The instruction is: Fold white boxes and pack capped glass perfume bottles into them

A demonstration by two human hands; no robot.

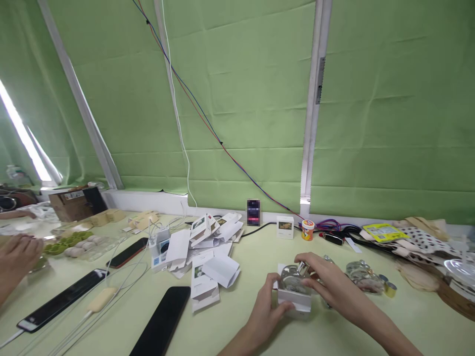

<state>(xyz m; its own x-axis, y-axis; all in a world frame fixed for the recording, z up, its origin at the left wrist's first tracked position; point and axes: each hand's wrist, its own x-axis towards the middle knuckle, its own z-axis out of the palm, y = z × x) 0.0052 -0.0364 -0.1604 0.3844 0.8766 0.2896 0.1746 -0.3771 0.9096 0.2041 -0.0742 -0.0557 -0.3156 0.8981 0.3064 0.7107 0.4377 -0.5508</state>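
My left hand [267, 307] grips the side of a small white box [295, 301], thumb along its front. A rounded clear glass bottle [291, 279] with a silvery cap sits at the box's open top. My right hand [322, 277] has its fingers closed around the bottle by its cap. How deep the bottle sits in the box is hidden. Just beyond my right hand lie several similar clear glass bottles [363, 277] and two small gold caps [389, 289].
Flattened white boxes [215, 269] are heaped left of centre. Around them lie a black phone [161, 321], a power bank [102, 299] and white cables. An upright white box [285, 227] and an orange tub [308, 230] stand behind. Another person's hand [18, 257] is far left.
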